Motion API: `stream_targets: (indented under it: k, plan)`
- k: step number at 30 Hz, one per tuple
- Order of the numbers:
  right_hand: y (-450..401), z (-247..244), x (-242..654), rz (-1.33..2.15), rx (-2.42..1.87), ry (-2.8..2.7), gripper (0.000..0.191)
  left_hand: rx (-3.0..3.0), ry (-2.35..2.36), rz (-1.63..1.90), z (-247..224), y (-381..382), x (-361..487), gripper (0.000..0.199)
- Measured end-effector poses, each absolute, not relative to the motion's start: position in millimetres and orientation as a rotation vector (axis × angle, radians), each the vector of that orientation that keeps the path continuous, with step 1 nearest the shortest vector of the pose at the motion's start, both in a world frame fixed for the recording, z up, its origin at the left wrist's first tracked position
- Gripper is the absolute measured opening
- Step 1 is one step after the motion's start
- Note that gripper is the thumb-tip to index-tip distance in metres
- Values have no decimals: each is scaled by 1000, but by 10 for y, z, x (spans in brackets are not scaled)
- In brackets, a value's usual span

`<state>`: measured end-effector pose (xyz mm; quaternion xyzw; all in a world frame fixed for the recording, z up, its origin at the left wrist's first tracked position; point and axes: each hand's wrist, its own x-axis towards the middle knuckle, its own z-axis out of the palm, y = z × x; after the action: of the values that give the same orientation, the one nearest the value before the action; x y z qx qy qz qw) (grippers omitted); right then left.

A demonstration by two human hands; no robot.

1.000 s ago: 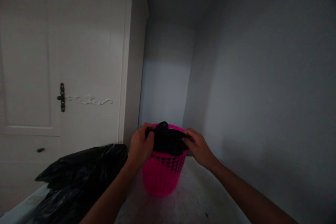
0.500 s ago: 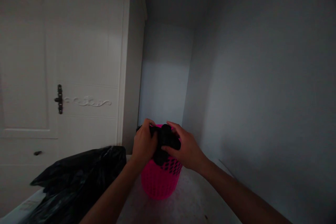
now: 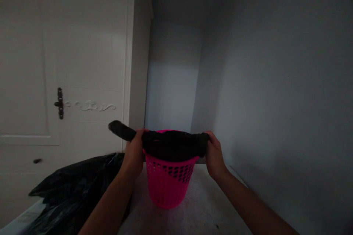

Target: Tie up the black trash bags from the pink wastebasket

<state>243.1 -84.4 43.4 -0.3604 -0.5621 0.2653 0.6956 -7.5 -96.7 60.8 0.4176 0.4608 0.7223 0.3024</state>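
Observation:
A stretch of dark, matte black cloth [image 3: 173,145], garment-like though its exact kind cannot be made out, spans sideways between my two hands over a pink plastic basket [image 3: 167,187]. My left hand [image 3: 135,154] grips it at the left of the basket's rim, and a rounded, tube-like end sticks out beyond that hand. Closed round the opposite end is my right hand [image 3: 214,156], just right of the rim. The cloth covers most of the basket's opening and hides the inside. Dark material shows through the basket's upper holes.
A shiny black plastic bag [image 3: 79,187] lies at the lower left, beside my left forearm. The basket stands upright on a pale surface [image 3: 198,205]. Behind on the left is a white wardrobe [image 3: 91,62] with a dark handle; a grey wall [image 3: 275,80] runs along the right.
My hands have moved apart, left and right. The black cloth, bunched between them before, is now drawn out wide across the basket's top, and its end sticks out leftward.

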Motion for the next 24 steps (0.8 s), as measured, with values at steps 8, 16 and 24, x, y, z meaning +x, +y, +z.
stream_targets:
  k: [8,16,24]
  plan:
    - [-944,409,2637,972,-604,-1119,40,1009,1069,1817,523,-1355,-241,64]
    - [-927,116,3076,983,-737,-980,27,1275,826,1763,500,-1734,-384,34]
    - [-1586,410,3414,411,-735,-1246,41,1923,1103,1557,198,-1940,-246,15]
